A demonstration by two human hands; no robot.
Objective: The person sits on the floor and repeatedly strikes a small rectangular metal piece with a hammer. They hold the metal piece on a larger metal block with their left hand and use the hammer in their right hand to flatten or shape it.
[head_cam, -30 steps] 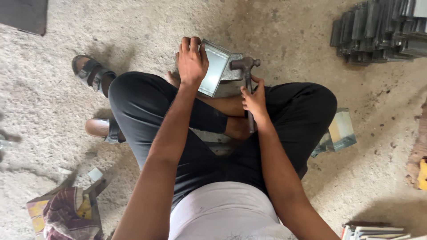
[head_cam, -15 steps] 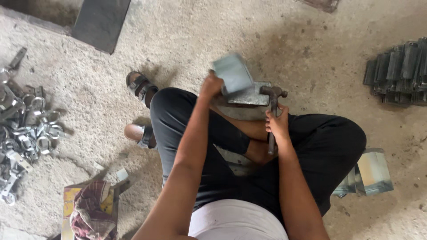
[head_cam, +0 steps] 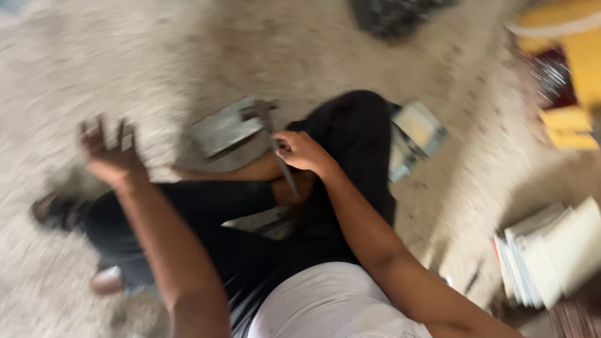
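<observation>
The floor (head_cam: 188, 50) is rough, grey and dusty. A pile of white sheets (head_cam: 551, 250) lies at the right edge. Yellow things (head_cam: 566, 56) sit in the top right corner, too blurry to tell apart. A dark heap (head_cam: 394, 15) lies at the top. A sandal (head_cam: 53, 209) shows at the left.

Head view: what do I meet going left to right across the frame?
Left hand, open and raised → grey metal block → hammer → right hand gripping its handle → stack of flat white sheets.
</observation>
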